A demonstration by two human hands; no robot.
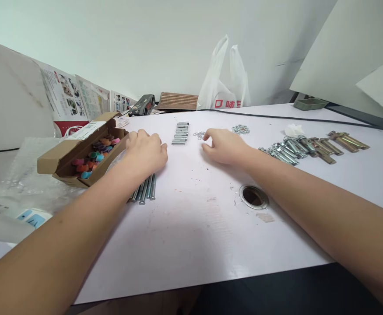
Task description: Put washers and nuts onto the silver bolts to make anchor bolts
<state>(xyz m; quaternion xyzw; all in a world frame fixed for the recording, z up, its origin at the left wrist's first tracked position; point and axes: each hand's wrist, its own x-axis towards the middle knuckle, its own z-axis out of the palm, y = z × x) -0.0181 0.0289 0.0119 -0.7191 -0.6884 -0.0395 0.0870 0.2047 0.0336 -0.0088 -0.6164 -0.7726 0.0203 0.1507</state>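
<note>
My left hand point(147, 151) is over a row of long metal bolts point(148, 189), beside the cardboard box. Its fingers are curled inward, and whatever they grip is hidden under the hand. My right hand point(222, 145) reaches over the table at a small pile of thin metal rings point(198, 135). Its thumb and forefinger are bent with a gap between them, and nothing shows in that gap. Between the hands, a column of short metal sleeves point(180, 134) lies side by side. Behind my right hand is a cluster of nuts point(240, 129).
An open cardboard box point(61, 155) holds colourful caps. Assembled silver bolts point(286, 151) and brassy bolts point(349, 141) lie at the right. A round hole point(253, 197) opens in the tabletop. A black cable point(276, 117) and a white plastic bag point(224, 83) are along the back.
</note>
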